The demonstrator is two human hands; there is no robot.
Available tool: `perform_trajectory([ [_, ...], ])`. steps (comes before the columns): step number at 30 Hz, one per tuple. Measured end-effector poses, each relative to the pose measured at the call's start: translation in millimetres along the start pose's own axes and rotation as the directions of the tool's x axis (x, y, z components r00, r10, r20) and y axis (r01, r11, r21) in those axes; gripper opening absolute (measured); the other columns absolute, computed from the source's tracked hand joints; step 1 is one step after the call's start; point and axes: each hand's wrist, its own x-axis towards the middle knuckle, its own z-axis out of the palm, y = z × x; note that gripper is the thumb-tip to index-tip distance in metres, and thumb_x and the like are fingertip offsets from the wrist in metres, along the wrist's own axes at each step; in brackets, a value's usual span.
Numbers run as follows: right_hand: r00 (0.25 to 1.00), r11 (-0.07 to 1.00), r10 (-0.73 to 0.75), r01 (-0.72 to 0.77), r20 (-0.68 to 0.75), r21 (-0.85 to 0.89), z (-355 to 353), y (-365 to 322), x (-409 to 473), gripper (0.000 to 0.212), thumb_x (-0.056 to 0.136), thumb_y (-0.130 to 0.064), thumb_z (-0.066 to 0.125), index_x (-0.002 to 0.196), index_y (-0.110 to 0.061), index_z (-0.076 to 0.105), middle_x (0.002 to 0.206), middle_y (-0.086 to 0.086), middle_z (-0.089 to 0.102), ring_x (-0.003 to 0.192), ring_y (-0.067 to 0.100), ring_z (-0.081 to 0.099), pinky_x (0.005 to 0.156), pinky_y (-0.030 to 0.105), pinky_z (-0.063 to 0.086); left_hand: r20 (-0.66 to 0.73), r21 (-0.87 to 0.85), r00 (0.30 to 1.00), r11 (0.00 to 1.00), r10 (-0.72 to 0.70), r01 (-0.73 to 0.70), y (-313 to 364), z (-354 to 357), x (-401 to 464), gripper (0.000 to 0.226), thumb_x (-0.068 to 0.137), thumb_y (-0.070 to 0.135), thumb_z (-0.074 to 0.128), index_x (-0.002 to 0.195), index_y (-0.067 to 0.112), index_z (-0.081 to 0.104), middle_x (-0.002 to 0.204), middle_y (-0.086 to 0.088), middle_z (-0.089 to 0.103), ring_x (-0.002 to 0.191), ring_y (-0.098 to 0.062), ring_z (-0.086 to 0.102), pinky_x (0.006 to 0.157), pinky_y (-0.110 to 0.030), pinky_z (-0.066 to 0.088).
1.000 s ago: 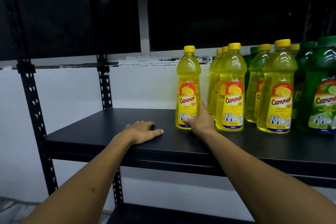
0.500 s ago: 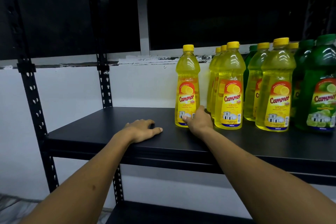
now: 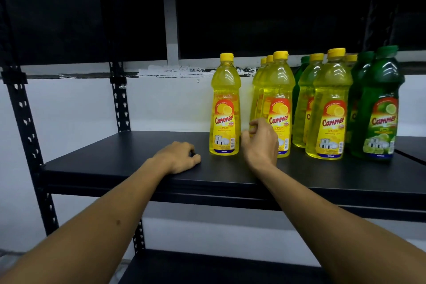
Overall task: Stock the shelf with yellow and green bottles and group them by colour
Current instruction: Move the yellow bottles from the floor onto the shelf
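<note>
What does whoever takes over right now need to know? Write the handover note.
Left hand: flat on the black shelf, holding nothing.
Right hand: raised between the two leftmost yellow bottles, fingers loosely curled, holding nothing.
Leftmost yellow bottle stands upright, apart from the yellow group. Green bottles stand at the right; one green bottle sits behind the yellows.
Done: front rows mostly grouped.
Left: close up the lone yellow bottle, move the stray green one.

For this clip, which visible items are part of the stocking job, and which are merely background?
Job items:
yellow plastic lemon bottles
green plastic lime bottles
black metal shelf board

Background:
perforated black shelf upright
white wall with dark stripe
lower black shelf
</note>
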Motion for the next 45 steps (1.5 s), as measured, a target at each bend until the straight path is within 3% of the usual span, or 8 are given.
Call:
perform_trajectory([
  [4, 0.985, 0.992, 0.042, -0.061, -0.17, -0.106, -23.8, 16.9, 7.3, 0.057, 0.083, -0.029, 0.073, 0.13, -0.016, 0.043, 0.132, 0.011, 0.043, 0.124, 0.028, 0.041, 0.099, 0.039, 0.04, -0.013, -0.074, 1.0, 0.997, -0.006, 0.005, 11.7, 10.2, 8.4, 0.045, 0.094, 0.048, 0.047, 0.127, 0.019, 0.058, 0.129, -0.007, 0.059, 0.113, -0.024, 0.056, 0.094, -0.035, 0.046],
  [10, 0.915, 0.923, 0.368, -0.381, 0.163, 0.059, -23.5, 44.2, 28.5, 0.113, 0.066, -0.029, 0.089, 0.148, -0.021, 0.012, 0.137, 0.017, 0.043, 0.127, 0.038, 0.045, 0.105, 0.054, 0.041, -0.019, -0.122, 0.999, 0.992, -0.025, 0.023, 5.8, 13.1, 9.1, 0.049, 0.095, 0.049, 0.049, 0.134, 0.02, 0.055, 0.135, -0.006, 0.057, 0.123, -0.025, 0.052, 0.101, -0.034, 0.041],
  [16, 0.914, 0.92, 0.384, -0.391, 0.135, 0.031, -28.8, 45.7, 27.5, 0.08, 0.071, -0.025, 0.086, 0.13, -0.011, 0.034, 0.126, 0.015, 0.055, 0.116, 0.037, 0.056, 0.092, 0.047, 0.049, -0.036, -0.142, 0.999, 0.989, -0.036, 0.031, 4.9, 11.9, 5.3, 0.047, 0.093, 0.051, 0.052, 0.128, 0.021, 0.059, 0.129, -0.007, 0.061, 0.117, -0.025, 0.056, 0.099, -0.037, 0.045],
  [24, 0.924, 0.977, 0.172, -0.204, 0.342, 0.062, -40.4, 39.7, 12.2, 0.082, 0.061, -0.038, 0.091, 0.12, -0.015, 0.038, 0.118, 0.006, 0.057, 0.108, 0.027, 0.058, 0.091, 0.042, 0.051, -0.08, -0.206, 0.996, 0.978, -0.037, 0.02, 6.6, 9.2, -3.4, 0.051, 0.088, 0.055, 0.057, 0.125, 0.02, 0.061, 0.126, -0.007, 0.062, 0.114, -0.024, 0.058, 0.097, -0.037, 0.047],
  [30, 0.728, 0.972, -0.111, -0.062, 0.676, 0.225, -46.1, 29.5, 0.8, 0.074, 0.067, -0.028, 0.088, 0.13, -0.018, 0.05, 0.116, -0.006, 0.063, 0.11, 0.013, 0.058, 0.092, 0.028, 0.045, -0.353, -0.675, 0.935, 0.701, -0.033, -0.231, 36.4, 2.2, -26.1, 0.065, 0.078, 0.057, 0.07, 0.128, 0.019, 0.058, 0.112, 0.003, 0.067, 0.103, -0.009, 0.063, 0.089, -0.025, 0.048],
  [34, 0.576, 0.962, -0.167, 0.273, 0.8, 0.004, -36.0, 27.5, -4.4, 0.046, 0.084, -0.054, 0.066, 0.121, -0.026, 0.066, 0.112, -0.003, 0.07, 0.102, 0.016, 0.063, 0.091, 0.035, 0.051, -0.394, -0.68, 0.918, 0.687, -0.048, -0.256, 62.7, 6.6, -35.8, 0.086, 0.068, 0.051, 0.082, 0.136, 0.021, 0.04, 0.114, 0.008, 0.06, 0.1, -0.011, 0.062, 0.083, -0.029, 0.053],
  [38, 0.589, 0.906, -0.15, 0.404, 0.794, -0.129, -29.8, 25.2, -3.8, 0.052, 0.086, -0.065, 0.054, 0.107, -0.021, 0.071, 0.102, 0.0, 0.07, 0.092, 0.015, 0.063, 0.085, 0.042, 0.054, -0.39, -0.684, 0.91, 0.706, -0.141, -0.184, 49.6, 1.9, -35.5, 0.09, 0.066, 0.045, 0.085, 0.134, 0.019, 0.033, 0.122, 0.002, 0.06, 0.104, -0.016, 0.063, 0.079, -0.028, 0.052],
  [45, 0.599, 0.846, -0.301, 0.527, 0.742, -0.082, -5.2, -1.1, -19.5, 0.035, 0.091, -0.044, 0.058, 0.099, -0.013, 0.071, 0.098, 0.006, 0.071, 0.088, 0.02, 0.064, 0.079, 0.04, 0.055, -0.352, -0.692, 0.899, 0.719, -0.26, -0.063, -11.0, -14.7, -34.1, 0.079, 0.07, 0.04, 0.084, 0.131, 0.015, 0.04, 0.111, 0.004, 0.059, 0.097, -0.016, 0.062, 0.078, -0.029, 0.05],
])
